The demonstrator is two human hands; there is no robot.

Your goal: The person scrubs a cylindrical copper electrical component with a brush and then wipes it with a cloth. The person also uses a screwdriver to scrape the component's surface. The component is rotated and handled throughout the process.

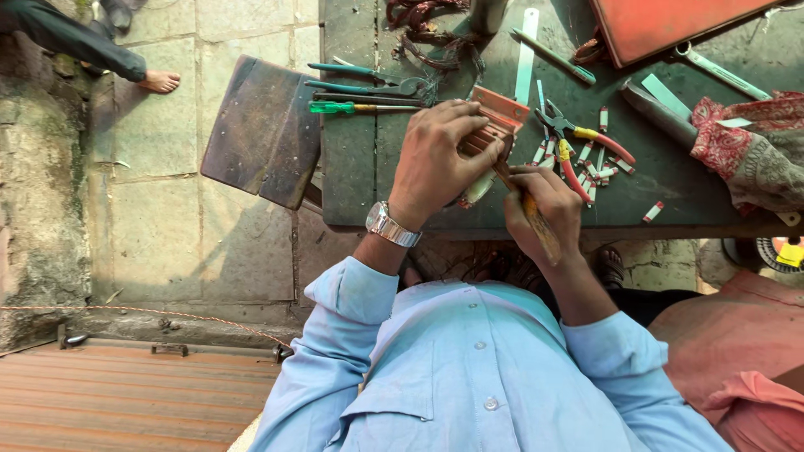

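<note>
Head view, seemingly straight down, close

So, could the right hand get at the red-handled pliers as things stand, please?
Probably yes: the pliers lie in the open just beyond the right hand, nothing between them, though that hand holds a wooden-handled tool.

Ground surface consists of large pale stone slabs with dirty joints, lit by strong daylight that casts hard shadows; a rough, moss-stained stone kerb runs along the left edge. A dark, worn workbench occupies the upper centre, with a weathered wooden board leaning just beside its left end. A ribbed, rust-coloured metal sheet lies at lower left, a thin twisted cord stretched above it.
</note>
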